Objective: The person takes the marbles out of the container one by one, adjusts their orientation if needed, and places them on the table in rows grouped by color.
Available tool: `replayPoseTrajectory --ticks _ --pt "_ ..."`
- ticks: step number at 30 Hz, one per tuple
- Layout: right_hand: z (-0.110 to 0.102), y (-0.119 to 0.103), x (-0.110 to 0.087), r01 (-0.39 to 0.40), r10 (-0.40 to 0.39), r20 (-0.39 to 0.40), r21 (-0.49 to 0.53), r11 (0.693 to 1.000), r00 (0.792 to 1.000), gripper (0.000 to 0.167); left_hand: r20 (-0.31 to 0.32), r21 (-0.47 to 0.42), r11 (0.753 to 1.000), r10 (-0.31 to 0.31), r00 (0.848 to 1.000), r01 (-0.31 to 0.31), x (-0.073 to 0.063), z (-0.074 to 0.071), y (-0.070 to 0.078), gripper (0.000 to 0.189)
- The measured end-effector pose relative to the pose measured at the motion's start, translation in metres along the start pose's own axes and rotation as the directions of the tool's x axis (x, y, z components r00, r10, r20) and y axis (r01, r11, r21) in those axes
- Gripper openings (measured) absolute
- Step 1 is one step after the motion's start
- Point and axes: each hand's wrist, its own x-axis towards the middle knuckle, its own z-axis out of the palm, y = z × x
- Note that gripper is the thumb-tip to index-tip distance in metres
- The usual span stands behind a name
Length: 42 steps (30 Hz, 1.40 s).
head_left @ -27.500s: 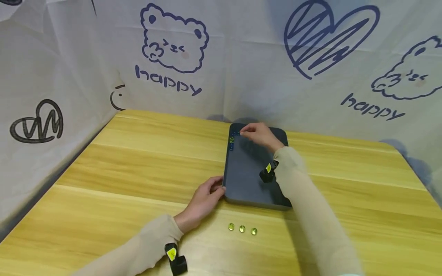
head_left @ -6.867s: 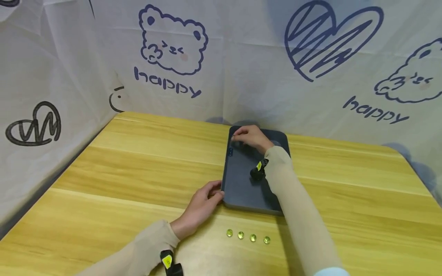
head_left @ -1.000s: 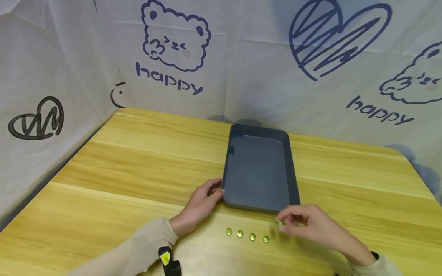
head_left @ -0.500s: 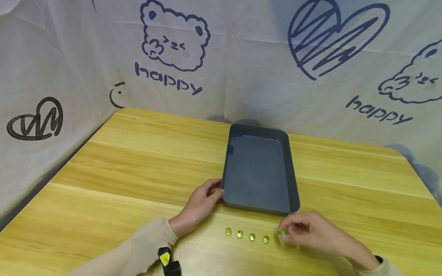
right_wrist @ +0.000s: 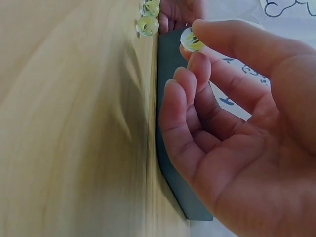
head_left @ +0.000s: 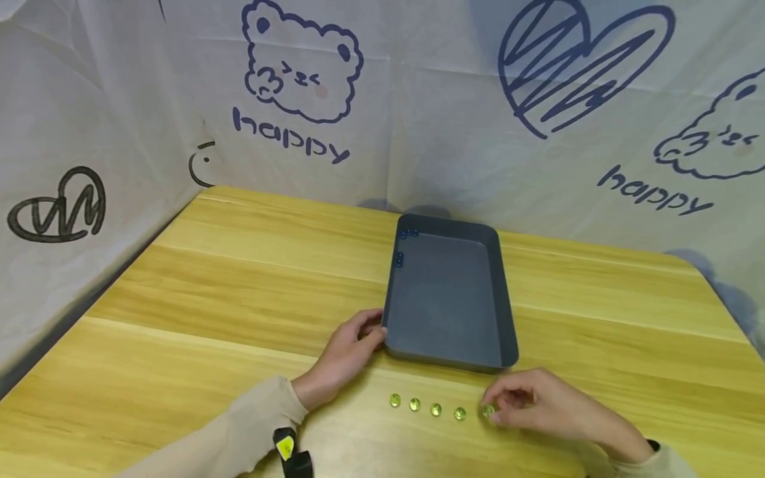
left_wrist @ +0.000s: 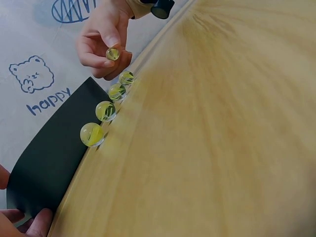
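Yellow-swirled marble [head_left: 488, 411] in the pinch of right hand [head_left: 546, 408], at five o'clock from grey tray [head_left: 448, 305]; four matching marbles [head_left: 436, 410] in a row toward nine. Tray edge in left hand's [head_left: 345, 353] grip at eight, blue marbles [head_left: 404, 234] inside at ten and eleven.

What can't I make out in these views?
Head: any pattern on the dark blue pieces, too small.
Left wrist: inside of the tray, hidden by its wall; most of the left hand, cut off by the edge.
Right wrist: rest of the yellow marble row, cut off by the top edge.
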Motion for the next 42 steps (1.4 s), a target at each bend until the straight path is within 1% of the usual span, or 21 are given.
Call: replayPoseTrajectory --ticks 8,12,16,19,24,29,36,42 --pt "-0.001 0.003 0.000 0.018 -0.018 0.007 0.002 1.000 1.000 0.012 0.007 0.018 1.000 0.001 1.000 -0.001 0.002 0.000 -0.002 0.043" --pt "-0.001 0.005 0.000 0.005 -0.005 0.006 0.017 1.000 1.000 0.012 0.007 0.016 1.000 0.004 1.000 -0.004 0.003 0.000 -0.002 0.043" --pt "-0.001 0.007 -0.001 -0.009 0.008 0.023 0.037 0.999 1.000 0.012 0.004 0.012 1.000 0.009 1.000 -0.009 0.002 0.001 -0.001 0.042" --pt "-0.001 0.009 -0.001 0.001 -0.002 0.039 0.016 1.000 0.999 0.013 0.001 0.008 1.000 0.009 1.000 -0.009 0.002 0.001 0.001 0.043" --pt "0.002 0.011 0.001 0.044 -0.042 0.037 -0.050 0.998 0.998 0.012 -0.004 0.005 1.000 0.007 1.000 -0.007 0.002 0.000 0.002 0.042" --pt "0.003 0.013 0.002 0.052 -0.050 0.040 -0.043 0.998 0.998 0.012 0.003 0.006 1.000 0.006 1.000 -0.006 0.000 0.000 0.002 0.043" --pt "0.003 0.012 0.003 0.065 -0.063 0.031 -0.067 0.996 0.998 0.011 0.004 0.013 1.000 0.011 1.000 -0.011 0.002 0.000 0.001 0.043" --pt "0.003 0.012 0.002 0.055 -0.054 0.024 -0.078 0.995 0.998 0.010 0.016 0.025 1.000 0.007 1.000 -0.007 0.004 0.000 -0.002 0.042"
